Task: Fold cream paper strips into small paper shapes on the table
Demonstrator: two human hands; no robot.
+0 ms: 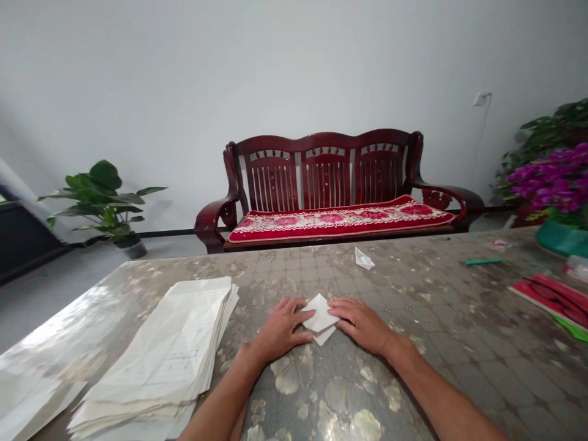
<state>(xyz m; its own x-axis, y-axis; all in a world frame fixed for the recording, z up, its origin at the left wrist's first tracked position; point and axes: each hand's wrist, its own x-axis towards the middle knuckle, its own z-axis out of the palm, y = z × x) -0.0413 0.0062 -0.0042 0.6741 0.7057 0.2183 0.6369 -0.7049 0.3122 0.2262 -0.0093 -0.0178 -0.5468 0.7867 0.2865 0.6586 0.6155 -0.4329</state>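
Note:
A folded white paper (320, 317) lies flat on the table, a diamond shape with a lower flap showing beneath it. My left hand (280, 329) presses its left corner with the fingertips, and my right hand (361, 324) holds its right side. Both palms rest on the patterned, glossy table cover (413, 318). A small folded paper piece (364, 259) lies farther off, beyond my hands. To the left of my left hand sits a thick stack of lined paper sheets (174, 349).
Toward the right of the table lie a green marker (483, 261), a red booklet (554, 300) with dark glasses on it, and a small paper scrap (498, 245). A teal pot of purple flowers (563, 239) stands at the right edge. Beyond the table stand a wooden bench (326, 165) and a potted plant (103, 199).

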